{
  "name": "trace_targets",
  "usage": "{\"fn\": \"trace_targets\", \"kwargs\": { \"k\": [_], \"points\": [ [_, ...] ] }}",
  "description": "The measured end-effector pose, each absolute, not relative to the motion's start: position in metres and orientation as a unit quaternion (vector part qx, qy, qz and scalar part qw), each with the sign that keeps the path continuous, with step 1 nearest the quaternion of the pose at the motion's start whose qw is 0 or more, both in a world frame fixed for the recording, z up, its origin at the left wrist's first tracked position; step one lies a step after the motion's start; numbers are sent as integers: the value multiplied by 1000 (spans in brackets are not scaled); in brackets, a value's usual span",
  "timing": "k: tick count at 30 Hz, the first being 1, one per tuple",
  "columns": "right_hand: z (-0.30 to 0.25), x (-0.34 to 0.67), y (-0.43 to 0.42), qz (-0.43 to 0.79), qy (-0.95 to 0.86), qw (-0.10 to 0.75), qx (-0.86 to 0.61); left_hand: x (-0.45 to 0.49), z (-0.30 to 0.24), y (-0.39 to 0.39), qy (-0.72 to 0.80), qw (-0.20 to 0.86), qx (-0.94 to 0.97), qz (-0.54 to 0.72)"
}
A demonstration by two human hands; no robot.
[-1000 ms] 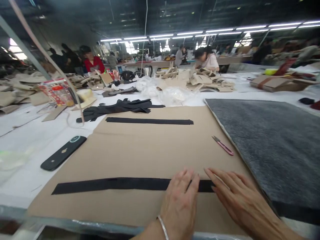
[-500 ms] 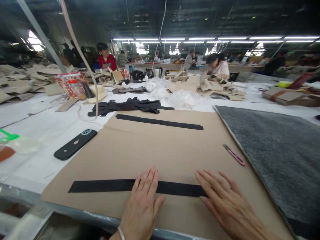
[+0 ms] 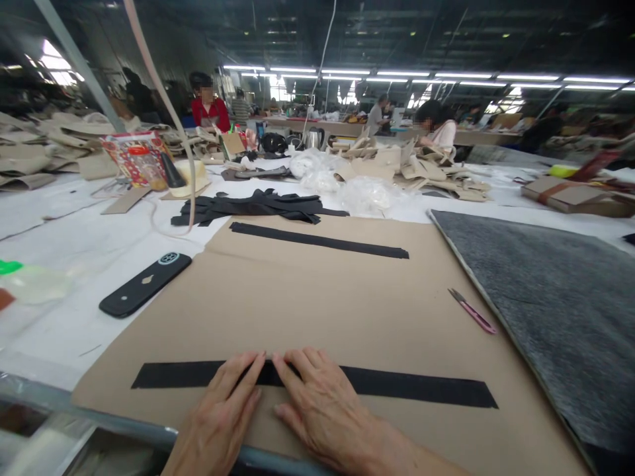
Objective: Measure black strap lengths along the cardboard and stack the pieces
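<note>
A long black fabric strip [image 3: 421,388] lies flat across the near part of a beige sheet [image 3: 317,297]. Both hands rest on its middle, fingertips almost meeting at its far edge. My left hand [image 3: 221,410] lies over the strip with fingers extended and slightly bent. Beside it my right hand [image 3: 322,403] presses down, fingers stretched out and thumb apart below the strip. Neither hand visibly grips the strip, though parts of it are hidden beneath them. Farther back on the sheet lies a narrower black stack of strips [image 3: 317,240].
Pink-handled thread snips [image 3: 472,311] lie right on the sheet, next to a dark grey felt-like panel [image 3: 546,297]. A black phone [image 3: 146,284] is at left. Behind are a pile of black strips [image 3: 253,207], clear plastic [image 3: 367,192] and a hanging hose [image 3: 169,112]. Several people work farther off.
My right hand has moved left from the strip's right part to its middle, uncovering the right end. My left hand has shifted slightly left, its fingers now more bent.
</note>
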State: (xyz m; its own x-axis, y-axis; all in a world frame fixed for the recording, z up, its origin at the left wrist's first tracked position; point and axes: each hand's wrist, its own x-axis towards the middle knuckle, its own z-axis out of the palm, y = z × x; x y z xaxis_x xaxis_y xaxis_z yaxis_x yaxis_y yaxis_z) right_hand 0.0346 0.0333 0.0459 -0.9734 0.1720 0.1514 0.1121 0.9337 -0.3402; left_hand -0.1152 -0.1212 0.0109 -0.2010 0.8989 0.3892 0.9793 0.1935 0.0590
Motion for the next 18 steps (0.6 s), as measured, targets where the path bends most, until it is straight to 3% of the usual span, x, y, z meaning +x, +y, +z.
{"fn": "trace_targets", "kwargs": {
  "k": [18],
  "points": [
    [17,58,36,71,-985,121,-96,-132,8,-133,-719,209,-663,-31]
  ]
}}
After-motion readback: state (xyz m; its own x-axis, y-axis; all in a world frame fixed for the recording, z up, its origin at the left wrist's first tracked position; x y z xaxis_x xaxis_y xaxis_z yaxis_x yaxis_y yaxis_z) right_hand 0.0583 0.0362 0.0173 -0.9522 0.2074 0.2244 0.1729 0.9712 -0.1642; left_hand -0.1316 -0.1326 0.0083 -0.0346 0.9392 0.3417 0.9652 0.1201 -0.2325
